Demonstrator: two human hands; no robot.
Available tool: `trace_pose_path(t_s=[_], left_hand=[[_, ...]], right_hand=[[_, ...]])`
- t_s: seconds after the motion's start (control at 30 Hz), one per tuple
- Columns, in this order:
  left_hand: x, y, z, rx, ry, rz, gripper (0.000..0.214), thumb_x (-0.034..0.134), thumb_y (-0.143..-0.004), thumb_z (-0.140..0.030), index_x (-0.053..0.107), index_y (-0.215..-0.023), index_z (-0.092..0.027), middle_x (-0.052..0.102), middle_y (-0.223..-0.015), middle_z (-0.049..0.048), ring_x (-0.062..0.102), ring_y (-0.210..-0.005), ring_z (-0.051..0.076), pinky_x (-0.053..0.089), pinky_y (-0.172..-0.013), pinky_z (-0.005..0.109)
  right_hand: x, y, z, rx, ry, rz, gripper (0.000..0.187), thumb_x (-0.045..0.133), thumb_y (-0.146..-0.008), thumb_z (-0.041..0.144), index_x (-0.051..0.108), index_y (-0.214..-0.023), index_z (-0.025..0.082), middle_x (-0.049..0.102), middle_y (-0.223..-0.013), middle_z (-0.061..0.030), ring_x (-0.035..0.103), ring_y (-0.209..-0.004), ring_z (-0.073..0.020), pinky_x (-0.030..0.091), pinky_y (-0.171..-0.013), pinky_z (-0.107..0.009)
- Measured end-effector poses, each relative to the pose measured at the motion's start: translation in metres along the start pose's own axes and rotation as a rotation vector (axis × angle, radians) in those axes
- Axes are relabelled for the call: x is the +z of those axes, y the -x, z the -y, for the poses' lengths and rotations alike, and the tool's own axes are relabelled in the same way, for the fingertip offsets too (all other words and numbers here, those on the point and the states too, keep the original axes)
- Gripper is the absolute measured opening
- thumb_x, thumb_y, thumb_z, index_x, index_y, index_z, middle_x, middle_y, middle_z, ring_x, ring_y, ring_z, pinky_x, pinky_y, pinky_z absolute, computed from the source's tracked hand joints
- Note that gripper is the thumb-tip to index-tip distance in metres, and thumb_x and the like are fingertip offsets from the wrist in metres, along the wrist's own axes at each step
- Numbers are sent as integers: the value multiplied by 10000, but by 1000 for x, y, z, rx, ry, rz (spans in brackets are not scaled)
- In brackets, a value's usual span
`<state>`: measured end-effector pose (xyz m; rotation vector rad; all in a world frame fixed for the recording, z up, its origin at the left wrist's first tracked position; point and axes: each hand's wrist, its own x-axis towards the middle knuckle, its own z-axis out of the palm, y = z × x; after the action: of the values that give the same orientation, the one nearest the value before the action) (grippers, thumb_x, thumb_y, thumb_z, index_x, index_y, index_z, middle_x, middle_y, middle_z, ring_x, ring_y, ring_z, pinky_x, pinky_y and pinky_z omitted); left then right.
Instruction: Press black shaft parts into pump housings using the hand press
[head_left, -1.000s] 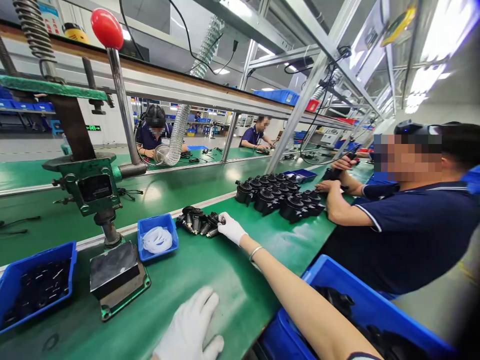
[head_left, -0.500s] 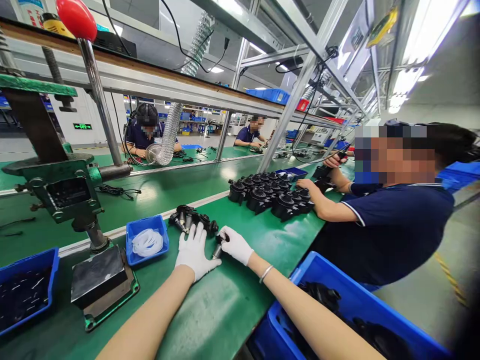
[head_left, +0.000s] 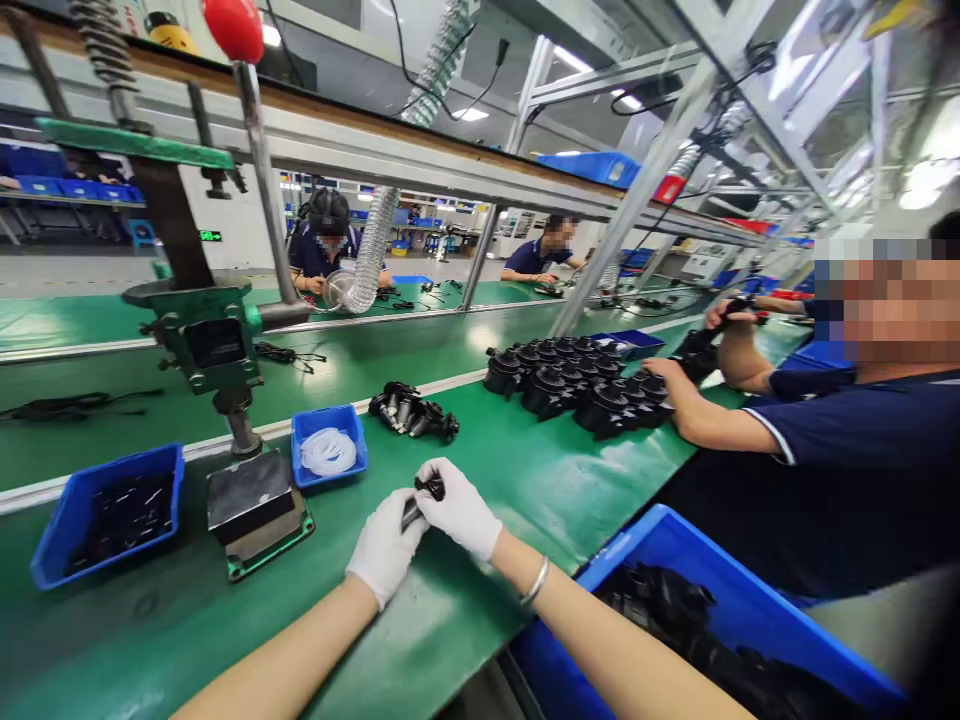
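Note:
Both of my hands wear white gloves and meet over the green bench. My left hand (head_left: 386, 548) is closed round the grey metal body of a small cylindrical part with a black end (head_left: 412, 512). The fingers of my right hand (head_left: 459, 508) grip its black end, and they hide much of it. Just beyond my hands lies a pile of similar black and silver parts (head_left: 412, 412). To its left is a small blue bin (head_left: 361, 466) with white plastic rings or tubing (head_left: 328, 452) inside.
A green hand press (head_left: 217, 340) stands left, beside a blue bin of small black pieces (head_left: 124, 520). Rows of black housings (head_left: 574, 375) stand at right, where a co-worker's hand (head_left: 667, 375) reaches. A large blue crate (head_left: 660, 530) holds black parts at lower right.
My left hand has left the pile and closed on the part in my right hand. Both hands are now together nearer me. The view has turned left.

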<state>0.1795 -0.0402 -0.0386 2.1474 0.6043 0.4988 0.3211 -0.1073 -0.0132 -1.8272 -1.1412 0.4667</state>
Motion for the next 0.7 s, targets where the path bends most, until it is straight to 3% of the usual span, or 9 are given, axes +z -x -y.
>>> trace_pose_path(t_s=[0.13,0.23,0.33,0.5,0.7], left_hand=[[-48,46,16,-84,241,-45,314,563,-871,-234,550,-1183,-204,664,-1190,61,624,-1096,205,483,-999,333],[-82,82,28,-145,424,-55,336,633,-828,-260,575,-1153,-201,663,-1168,63,620,-1090,233,477,-999,362],[-104,108,40,-193,390,-89,335,649,-815,-274,591,-1136,-197,664,-1159,60,617,-1082,238,473,-987,366],[-120,121,52,-253,198,-176,319,639,-806,-270,615,-1118,-210,682,-1120,53,626,-1039,231,478,-972,371],[-131,120,48,-241,128,-179,314,638,-825,-293,624,-1128,-216,696,-1117,43,643,-1019,221,495,-945,348]], right_hand=[[7,-1,41,-136,-326,306,437,543,-880,415,501,-1266,215,613,-1201,-107,595,-1094,-232,492,-921,-400],[25,-4,65,-154,-548,524,484,505,-942,540,517,-1286,199,621,-1220,-135,607,-1121,-255,488,-960,-435],[56,-3,81,-173,-540,630,446,491,-961,540,550,-1257,211,657,-1179,-108,624,-1101,-247,493,-973,-428],[97,3,91,-296,-257,549,357,422,-990,418,567,-1263,239,680,-1148,-71,622,-1080,-242,464,-987,-422],[104,6,76,-273,-177,510,345,396,-998,396,562,-1263,250,685,-1143,-55,627,-1072,-237,462,-968,-390]])
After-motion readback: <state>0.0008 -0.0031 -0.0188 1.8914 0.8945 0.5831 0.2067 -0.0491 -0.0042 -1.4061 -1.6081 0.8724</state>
